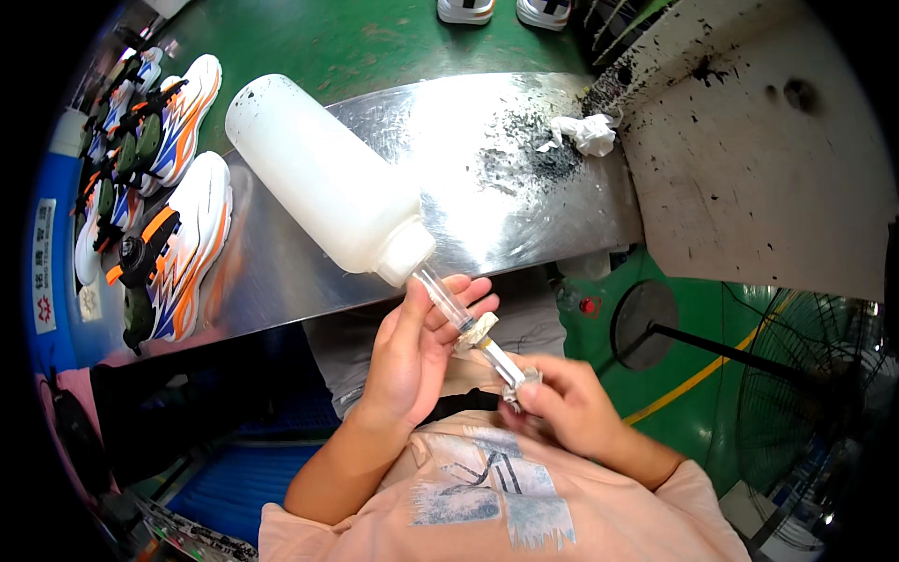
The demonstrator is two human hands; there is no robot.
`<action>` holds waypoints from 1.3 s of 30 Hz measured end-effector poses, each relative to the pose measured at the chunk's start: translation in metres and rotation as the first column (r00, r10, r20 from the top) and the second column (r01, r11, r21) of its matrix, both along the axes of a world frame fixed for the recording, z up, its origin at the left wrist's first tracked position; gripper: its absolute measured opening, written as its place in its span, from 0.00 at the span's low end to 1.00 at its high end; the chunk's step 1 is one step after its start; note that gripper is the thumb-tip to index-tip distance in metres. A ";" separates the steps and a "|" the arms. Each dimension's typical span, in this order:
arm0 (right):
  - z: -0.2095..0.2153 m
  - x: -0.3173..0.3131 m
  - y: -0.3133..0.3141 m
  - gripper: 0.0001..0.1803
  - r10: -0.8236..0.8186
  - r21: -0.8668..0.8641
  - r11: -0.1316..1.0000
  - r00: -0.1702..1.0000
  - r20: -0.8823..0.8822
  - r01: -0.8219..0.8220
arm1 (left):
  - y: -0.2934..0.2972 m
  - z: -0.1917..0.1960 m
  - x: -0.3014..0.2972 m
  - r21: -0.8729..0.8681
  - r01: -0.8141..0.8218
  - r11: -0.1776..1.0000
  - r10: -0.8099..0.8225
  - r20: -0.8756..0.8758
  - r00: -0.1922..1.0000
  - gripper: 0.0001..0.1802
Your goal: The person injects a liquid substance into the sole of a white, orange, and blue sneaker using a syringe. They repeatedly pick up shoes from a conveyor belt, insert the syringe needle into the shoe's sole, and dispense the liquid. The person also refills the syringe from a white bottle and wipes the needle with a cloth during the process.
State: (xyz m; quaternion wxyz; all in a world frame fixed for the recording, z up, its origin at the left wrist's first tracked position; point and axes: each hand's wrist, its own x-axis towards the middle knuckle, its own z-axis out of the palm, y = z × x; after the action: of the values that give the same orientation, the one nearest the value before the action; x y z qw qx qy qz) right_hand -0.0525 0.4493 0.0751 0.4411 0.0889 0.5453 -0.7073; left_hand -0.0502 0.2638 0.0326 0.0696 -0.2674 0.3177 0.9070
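My left hand [405, 356] is closed lightly round the clear barrel of a large syringe [448, 298], fingers curled beneath it. The syringe's tip end meets the cap [405, 251] of a big white plastic bottle [323, 173]. Whether the tip goes into the cap is too small to tell. The bottle stretches over the metal table with its base toward the far left. My right hand [569, 401] grips the outer end of the plunger [502, 363], which is drawn partly out. Pale wrapping surrounds the barrel's flange and the plunger's end.
Several white, orange and purple shoes [192, 248] line the left side. On the metal table [449, 112], a crumpled white tissue [592, 136] lies by dark smears. A stained pale panel [749, 169] rises at right. A black fan [796, 393] stands on the green floor.
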 end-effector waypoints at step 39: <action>0.030 0.052 0.245 0.28 0.712 0.866 0.112 0.569 -0.411 0.487 | 0.144 0.095 -0.085 -0.809 -0.513 0.287 -0.782 -0.507 0.362 0.41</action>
State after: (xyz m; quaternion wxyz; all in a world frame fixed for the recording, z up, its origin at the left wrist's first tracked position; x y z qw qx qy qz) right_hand -0.0009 0.6947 0.1047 0.0218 -0.0299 0.9977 -0.0568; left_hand -0.1353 0.4080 0.1275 -0.1866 0.3419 0.7854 0.4810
